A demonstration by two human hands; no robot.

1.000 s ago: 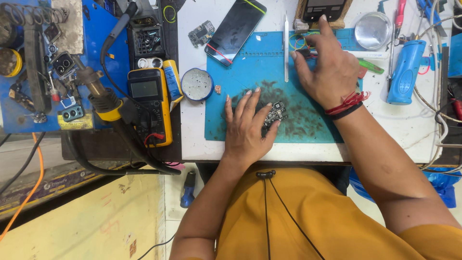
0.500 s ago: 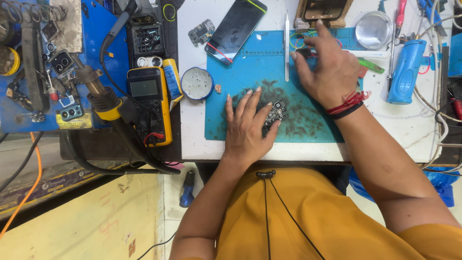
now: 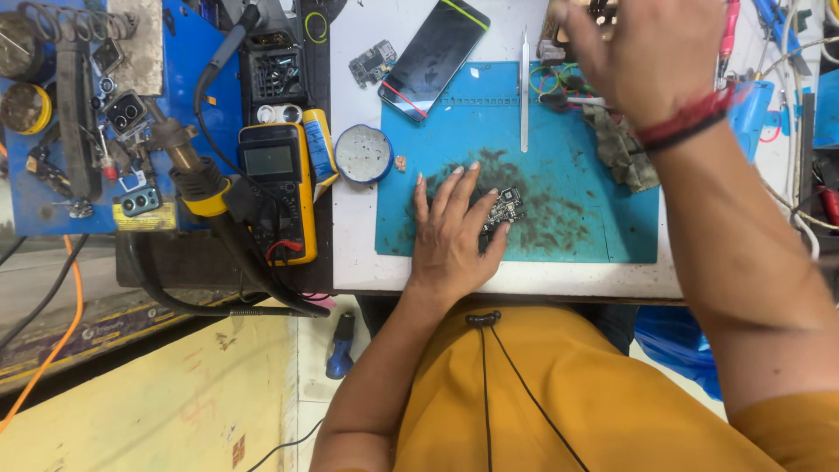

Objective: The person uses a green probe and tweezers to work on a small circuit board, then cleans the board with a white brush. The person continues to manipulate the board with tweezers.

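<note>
A: Nearest the body, the left hand [image 3: 454, 232] lay flat on the blue mat [image 3: 577, 218], fingers spread, thumb and palm edge touching the small board [image 3: 502, 210]. Did that hold suffice?

B: It pinned the board only from one side. A firmer hold, in B's judgement, would have set a fingertip on each of two corners, leaving the chips bare.

A: And the sooty patch under the board?

B: Debris there could let the board skate; pressing straight down, not sideways, was the safer course.

A: Farther off, the right hand [image 3: 647, 52] was raised over the mat's far edge, near the tweezers [image 3: 524, 87] and rubber bands [image 3: 546, 80].

B: Whether its fingers pinched anything could not be told; they looked loosely curled. The phone [image 3: 433, 57] lay beyond, apart from both hands.
</note>
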